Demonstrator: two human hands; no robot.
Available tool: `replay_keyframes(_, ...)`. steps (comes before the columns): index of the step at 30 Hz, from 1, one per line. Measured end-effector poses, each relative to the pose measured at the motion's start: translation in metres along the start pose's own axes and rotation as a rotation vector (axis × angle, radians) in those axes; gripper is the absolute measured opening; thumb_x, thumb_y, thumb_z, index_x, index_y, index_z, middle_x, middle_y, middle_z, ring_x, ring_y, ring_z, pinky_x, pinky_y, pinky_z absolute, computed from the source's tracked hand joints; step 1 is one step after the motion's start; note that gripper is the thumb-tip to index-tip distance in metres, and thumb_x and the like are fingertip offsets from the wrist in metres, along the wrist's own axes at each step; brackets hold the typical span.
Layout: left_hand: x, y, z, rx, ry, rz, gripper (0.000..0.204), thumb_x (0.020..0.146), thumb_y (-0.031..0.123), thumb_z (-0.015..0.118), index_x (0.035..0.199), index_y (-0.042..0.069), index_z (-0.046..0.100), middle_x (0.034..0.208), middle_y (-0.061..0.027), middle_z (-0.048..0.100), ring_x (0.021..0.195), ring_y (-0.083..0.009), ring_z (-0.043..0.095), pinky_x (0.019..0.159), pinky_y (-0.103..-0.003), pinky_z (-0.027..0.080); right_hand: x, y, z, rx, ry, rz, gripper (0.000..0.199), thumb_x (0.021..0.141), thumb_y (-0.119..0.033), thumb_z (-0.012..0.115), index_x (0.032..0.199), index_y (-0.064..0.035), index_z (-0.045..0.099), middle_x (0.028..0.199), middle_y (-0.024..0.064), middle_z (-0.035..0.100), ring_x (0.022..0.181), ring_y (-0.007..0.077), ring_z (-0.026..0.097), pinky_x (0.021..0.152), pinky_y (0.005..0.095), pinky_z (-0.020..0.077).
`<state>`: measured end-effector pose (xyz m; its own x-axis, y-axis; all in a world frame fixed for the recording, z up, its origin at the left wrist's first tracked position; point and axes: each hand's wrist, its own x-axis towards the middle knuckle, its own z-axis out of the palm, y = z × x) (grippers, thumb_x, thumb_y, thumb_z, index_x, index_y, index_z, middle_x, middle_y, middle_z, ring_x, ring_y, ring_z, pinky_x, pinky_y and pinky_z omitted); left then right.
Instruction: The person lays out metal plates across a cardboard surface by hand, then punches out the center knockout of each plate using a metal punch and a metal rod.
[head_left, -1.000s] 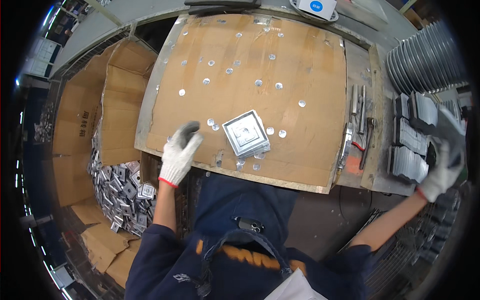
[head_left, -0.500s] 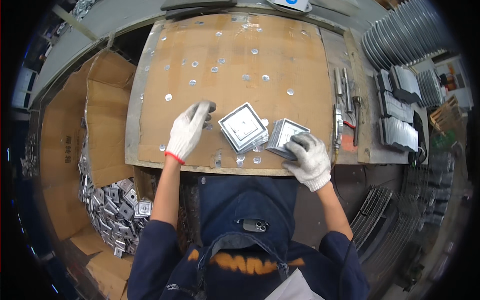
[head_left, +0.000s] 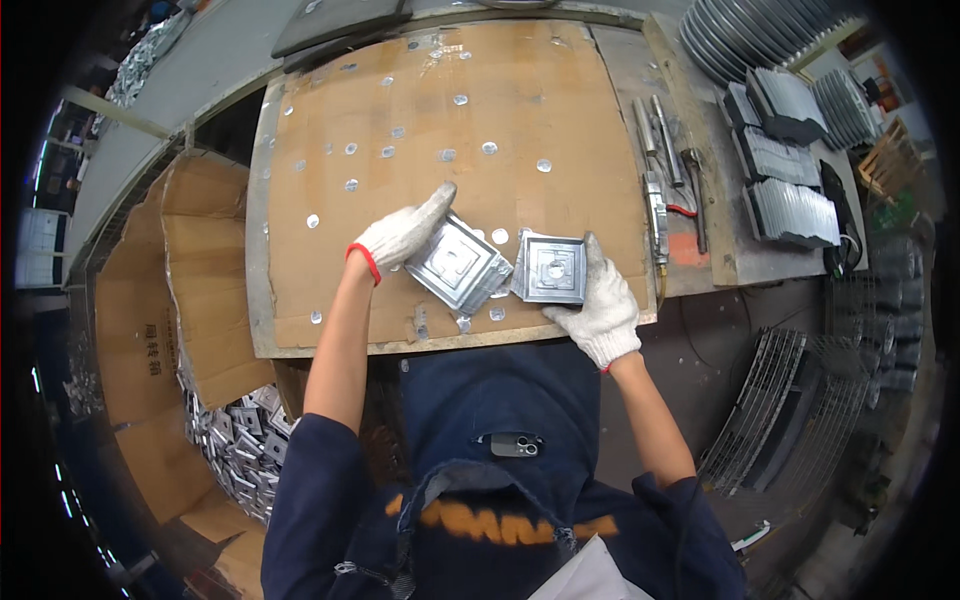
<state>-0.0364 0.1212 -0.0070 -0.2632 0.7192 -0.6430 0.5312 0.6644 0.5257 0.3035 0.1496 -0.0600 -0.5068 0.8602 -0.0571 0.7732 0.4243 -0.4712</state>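
Observation:
Two stacks of square silvery metal plates with raised square rims stand side by side near the front edge of the cardboard-topped bench. My left hand, in a white knit glove with a red cuff, is closed along the upper left side of the tilted left stack; its thumb is hidden. My right hand, gloved too, wraps the right side of the other stack, with fingers along its far right side and thumb by its near corner. The two stacks almost meet at their facing edges.
Small silvery discs dot the cardboard sheet. Right of it lie metal rod-like tools and a red-handled tool. Rows of stacked plates stand farther right. At lower left, a cardboard box holds many loose plates.
My left hand has moved right onto the left stack. The right stack has turned squarer under my right hand, which now grips its side. The whole view has tilted and shifted slightly.

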Motion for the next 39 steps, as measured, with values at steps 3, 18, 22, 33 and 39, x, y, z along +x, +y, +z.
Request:
replay_keyframes(3, 0.001, -0.042, 0.028, -0.186, 0.034, -0.019, 0.103, 0.099, 0.089, 0.029, 0.137, 0.004, 0.072, 0.139, -0.0246, 0.071, 0.132, -0.0401, 0.063, 0.116, -0.042, 0.042, 0.003, 0.003, 0.008, 0.022, 0.041, -0.004, 0.134, 0.067, -0.041, 0.100, 0.171, -0.0094, 0.022, 0.131, 0.0254, 0.062, 0.117, 0.0458, 0.066, 0.100, 0.0541, 0.0547)
replay_keyframes(18, -0.085, -0.035, 0.050, -0.130, 0.431, 0.246, 0.101, 0.079, 0.047, 0.086, 0.160, 0.003, 0.046, 0.151, -0.0205, 0.060, 0.130, -0.0364, 0.065, 0.107, -0.046, 0.054, 0.039, -0.048, -0.054, -0.486, -0.082, -0.358, 0.126, 0.065, -0.038, 0.099, 0.167, -0.0093, 0.033, 0.154, 0.0235, 0.053, 0.142, 0.0407, 0.053, 0.117, 0.0508, 0.0443)
replay_keyframes(22, -0.101, 0.011, 0.028, 0.382, 0.350, 0.747, 0.096, 0.071, 0.030, 0.092, 0.153, 0.004, 0.050, 0.148, -0.0223, 0.059, 0.141, -0.0410, 0.055, 0.118, -0.048, 0.047, 0.062, -0.049, -0.042, -0.350, -0.304, -0.338, 0.112, 0.065, -0.032, 0.096, 0.160, -0.0099, 0.042, 0.128, 0.0193, 0.064, 0.124, 0.0373, 0.063, 0.106, 0.0488, 0.0511)
replay_keyframes(33, -0.080, 0.014, 0.046, 0.543, 0.229, 0.697, 0.095, 0.072, 0.024, 0.091, 0.155, 0.003, 0.047, 0.137, -0.0233, 0.064, 0.127, -0.0414, 0.063, 0.109, -0.050, 0.053, 0.057, -0.041, -0.042, -0.346, -0.288, -0.409, 0.095, 0.072, -0.028, 0.089, 0.156, -0.0122, 0.048, 0.118, 0.0176, 0.067, 0.114, 0.0372, 0.067, 0.097, 0.0489, 0.0537)
replay_keyframes(39, -0.084, 0.017, 0.057, 0.625, 0.217, 0.585, 0.099, 0.073, 0.030, 0.092, 0.156, 0.003, 0.046, 0.132, -0.0230, 0.065, 0.123, -0.0429, 0.064, 0.104, -0.052, 0.053, 0.061, -0.041, -0.046, -0.343, -0.323, -0.424, 0.096, 0.074, -0.031, 0.089, 0.158, -0.0124, 0.047, 0.119, 0.0178, 0.066, 0.114, 0.0377, 0.066, 0.097, 0.0493, 0.0537)
